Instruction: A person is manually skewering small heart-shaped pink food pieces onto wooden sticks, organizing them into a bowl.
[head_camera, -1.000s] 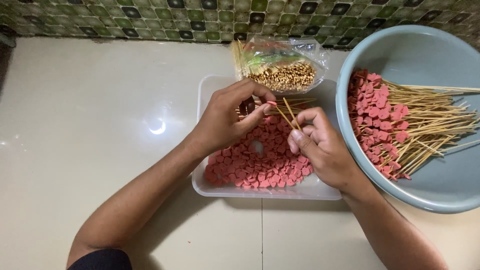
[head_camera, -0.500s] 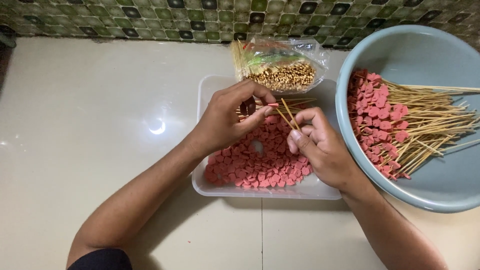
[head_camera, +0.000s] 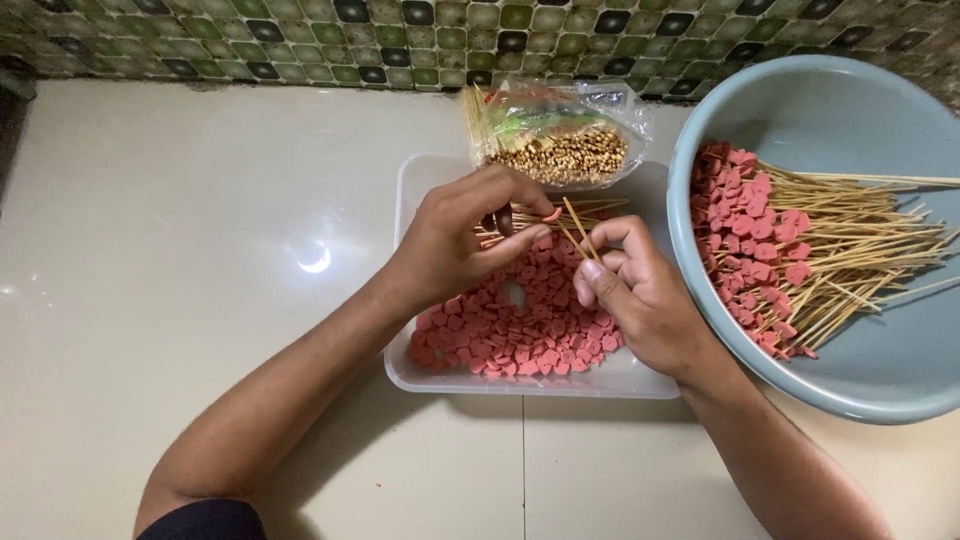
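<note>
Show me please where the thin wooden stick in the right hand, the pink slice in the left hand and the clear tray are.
wooden stick (head_camera: 577, 226), head view, its middle above the fingers.
pink slice (head_camera: 552, 214), head view, its visible edge.
clear tray (head_camera: 530, 381), head view, its near rim.

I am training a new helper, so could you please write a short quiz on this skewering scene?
1. True or false: the left hand pinches a pink sausage slice.
2. What does the right hand hold? A) a knife B) a thin wooden skewer C) a spoon
3. Where do the finished skewers lie?

Key:
1. True.
2. B.
3. In the large blue basin, right of the clear tray of loose slices.
</note>
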